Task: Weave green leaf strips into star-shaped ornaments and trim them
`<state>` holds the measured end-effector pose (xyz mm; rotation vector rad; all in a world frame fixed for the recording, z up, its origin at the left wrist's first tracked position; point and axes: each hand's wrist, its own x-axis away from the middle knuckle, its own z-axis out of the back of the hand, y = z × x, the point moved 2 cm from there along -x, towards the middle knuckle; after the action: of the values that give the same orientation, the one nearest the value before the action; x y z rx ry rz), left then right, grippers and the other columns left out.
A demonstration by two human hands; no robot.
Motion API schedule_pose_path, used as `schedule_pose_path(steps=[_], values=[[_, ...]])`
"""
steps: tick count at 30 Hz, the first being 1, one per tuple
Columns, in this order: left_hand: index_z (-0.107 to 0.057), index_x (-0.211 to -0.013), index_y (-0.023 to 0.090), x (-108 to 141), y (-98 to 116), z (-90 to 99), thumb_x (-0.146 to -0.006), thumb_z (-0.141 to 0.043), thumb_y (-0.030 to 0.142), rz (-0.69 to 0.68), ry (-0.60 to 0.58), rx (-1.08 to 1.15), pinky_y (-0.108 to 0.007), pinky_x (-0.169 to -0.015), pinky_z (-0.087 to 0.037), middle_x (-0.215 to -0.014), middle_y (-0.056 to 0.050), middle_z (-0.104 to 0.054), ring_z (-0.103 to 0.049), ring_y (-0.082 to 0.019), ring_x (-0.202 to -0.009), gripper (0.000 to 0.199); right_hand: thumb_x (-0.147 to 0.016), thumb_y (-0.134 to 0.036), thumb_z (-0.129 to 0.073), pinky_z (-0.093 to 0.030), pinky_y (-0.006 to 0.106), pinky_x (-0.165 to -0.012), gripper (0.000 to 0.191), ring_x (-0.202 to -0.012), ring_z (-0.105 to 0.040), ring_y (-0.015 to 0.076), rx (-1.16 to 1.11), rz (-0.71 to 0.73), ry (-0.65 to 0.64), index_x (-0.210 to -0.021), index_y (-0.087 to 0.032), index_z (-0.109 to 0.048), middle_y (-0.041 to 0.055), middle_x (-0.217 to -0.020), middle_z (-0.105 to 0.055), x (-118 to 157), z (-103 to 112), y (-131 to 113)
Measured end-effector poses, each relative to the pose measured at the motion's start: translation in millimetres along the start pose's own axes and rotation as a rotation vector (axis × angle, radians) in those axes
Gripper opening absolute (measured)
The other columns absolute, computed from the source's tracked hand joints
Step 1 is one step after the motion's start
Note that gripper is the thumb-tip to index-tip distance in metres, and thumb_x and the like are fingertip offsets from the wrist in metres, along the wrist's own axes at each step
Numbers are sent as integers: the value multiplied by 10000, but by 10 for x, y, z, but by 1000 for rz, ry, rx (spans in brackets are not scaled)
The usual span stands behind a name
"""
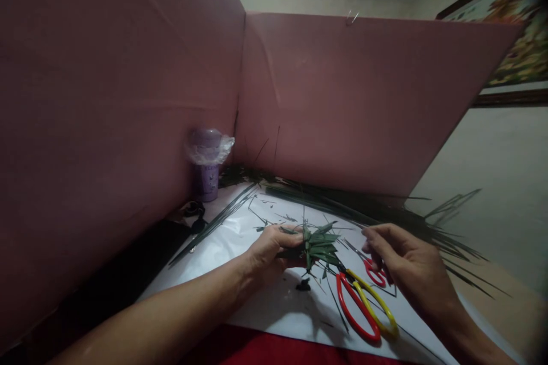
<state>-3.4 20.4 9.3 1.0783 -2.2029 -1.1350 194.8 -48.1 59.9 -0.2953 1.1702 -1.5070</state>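
My left hand [278, 246] is closed round a bundle of folded green leaves [322, 244], held above the white sheet. To its right, my right hand [400, 251] has its thumb and forefinger pinched together near the end of a thin strand that reaches toward the bundle; whether the fingertips grip it is hard to make out. Scissors with one red and one yellow handle [387, 315] lie just below the bundle, their blades partly hidden by the leaves. Smaller red-handled scissors [375, 274] lie on the sheet beside my right fingers.
Long green leaf strips [342, 201] are heaped along the back and right of the white sheet [240, 234]. A purple cup [209, 179] with clear plastic over it stands at the back left. Pink panels [342, 97] rise behind and left. Leaf scraps are scattered about.
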Motion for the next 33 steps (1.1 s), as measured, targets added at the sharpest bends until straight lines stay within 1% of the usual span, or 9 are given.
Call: schedule_pose_path(steps=[4, 8, 12, 16, 19, 23, 27, 29, 33], values=[[-602, -699, 104, 20, 19, -39, -574, -689, 186, 23, 8, -8, -289, -594, -476, -659, -34, -601, -587, -135, -576, 173, -789, -442, -533, -422, 285, -515, 262, -539, -557, 183, 347, 118, -224, -662, -231, -624, 25, -596, -626, 129, 84, 275], [-604, -699, 101, 17, 16, -52, -549, -721, 195, 15, 18, -20, -284, -572, -474, -633, -32, -602, -578, -130, -550, 212, -810, -392, -498, -433, 294, -591, 210, -634, -588, 202, 456, 154, -367, -706, -248, -611, 40, -725, -652, 332, 55, 468], [-619, -752, 98, 32, 0, -58, -536, -755, 201, 2, 59, -34, -286, -566, -477, -644, -38, -623, -591, -137, -551, 275, -828, -341, -481, -409, 286, -592, 148, -649, -576, 194, 520, 100, -468, -726, -252, -539, 25, -754, -632, 493, -18, 498], [-625, -796, 100, 64, 3, -90, -547, -774, 209, -56, 47, -78, -267, -558, -476, -666, -36, -637, -598, -130, -555, 310, -813, -271, -486, -400, 295, -615, 55, -688, -573, 198, 527, 113, -474, -780, -242, -518, 34, -802, -634, 510, -85, 476], [-613, -833, 111, 73, 4, -101, -558, -778, 218, -99, 40, -124, -261, -550, -482, -678, -23, -635, -594, -123, -557, 339, -823, -234, -437, -403, 302, -628, 117, -685, -582, 197, 451, 126, -483, -879, -239, -540, 31, -793, -650, 453, -115, 463], [-586, -847, 125, 56, -7, -95, -576, -773, 235, -132, 2, -190, -260, -517, -486, -652, -9, -618, -583, -123, -540, 347, -701, -168, -514, -390, 287, -560, 222, -586, -566, 182, 330, -11, -497, -909, -233, -555, -4, -662, -638, 324, -82, 485], [-576, -831, 128, 42, -6, -85, -576, -773, 238, -150, -8, -222, -252, -509, -485, -635, -7, -607, -588, -125, -540, 341, -621, -279, -634, -377, 259, -460, 308, -520, -544, 167, 13, -311, -459, -919, -217, -587, -13, -597, -595, 208, 55, 505], [-579, -824, 128, 45, -3, -89, -571, -777, 243, -149, -10, -238, -252, -518, -487, -653, -10, -612, -595, -126, -551, 341, -601, -364, -684, -395, 254, -448, 415, -510, -544, 160, -51, -398, -433, -970, -196, -597, -10, -596, -579, 191, 154, 466], [-594, -810, 129, 66, 0, -104, -563, -783, 250, -152, -20, -271, -260, -541, -496, -691, -4, -610, -598, -120, -566, 334, -608, -514, -673, -508, 277, -534, 671, -587, -592, 178, 25, -348, -359, -1173, -170, -559, 13, -647, -583, 237, 358, 294]])
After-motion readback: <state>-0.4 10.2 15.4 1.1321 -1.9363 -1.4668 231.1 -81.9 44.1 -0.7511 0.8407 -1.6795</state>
